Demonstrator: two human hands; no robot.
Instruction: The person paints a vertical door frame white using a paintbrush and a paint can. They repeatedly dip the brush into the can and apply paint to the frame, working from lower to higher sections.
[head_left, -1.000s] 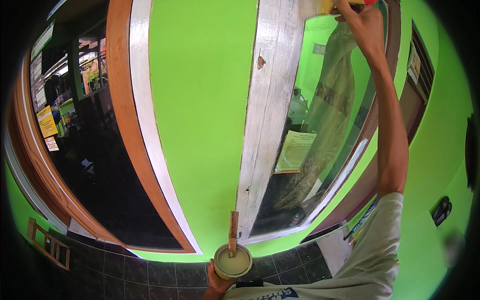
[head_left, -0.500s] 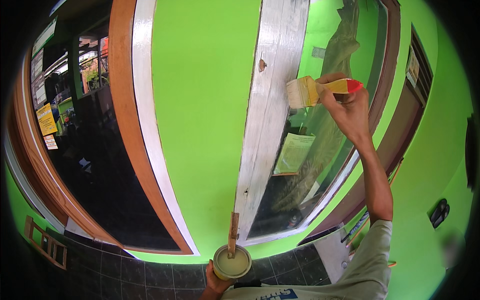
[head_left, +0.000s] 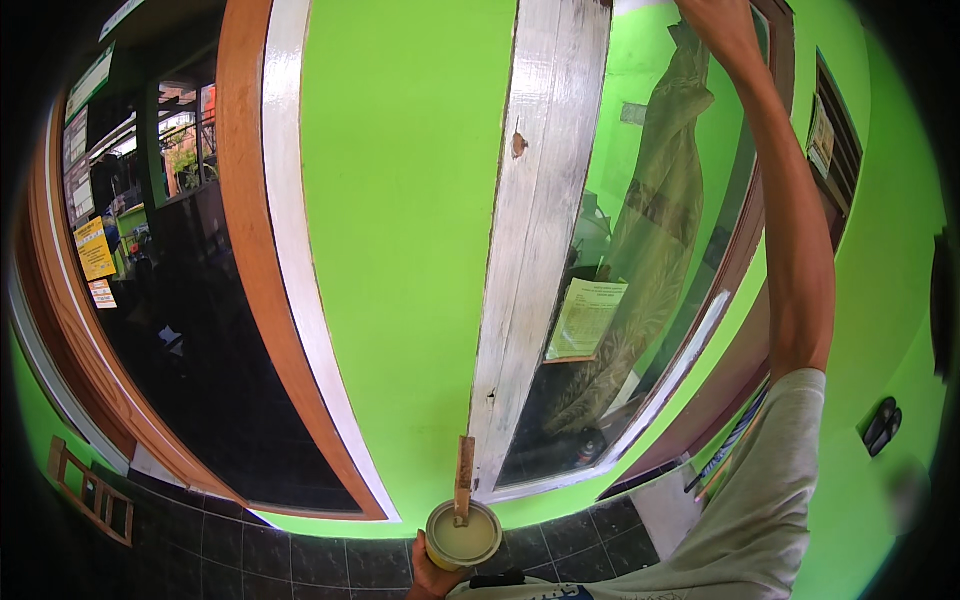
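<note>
My left hand [head_left: 435,572] grips a small round paint can [head_left: 436,555] low in front of me. Whitish paint [head_left: 468,535] fills part of it, and a flat wooden stick [head_left: 465,470] stands in the paint, leaning on the rim. High up at the top edge, my right hand [head_left: 722,28] is raised in front of the glass pane; its fingers are cut off by the picture's edge, and no paintbrush shows. Left of that hand runs the wooden window frame post [head_left: 545,200], streaked with white paint, with a bare brown spot [head_left: 519,145] on it.
A bright green wall [head_left: 400,250] lies between the post and a dark window [head_left: 200,330] with an orange-brown and white frame. A paper sheet [head_left: 588,320] and curtain [head_left: 650,260] show at the right glass. A small wooden ladder-like piece [head_left: 92,492] stands on dark floor tiles [head_left: 375,562].
My right hand, which held a paintbrush with a yellow and red handle against the post, has moved up to the top edge; the brush has left view. The can has barely shifted.
</note>
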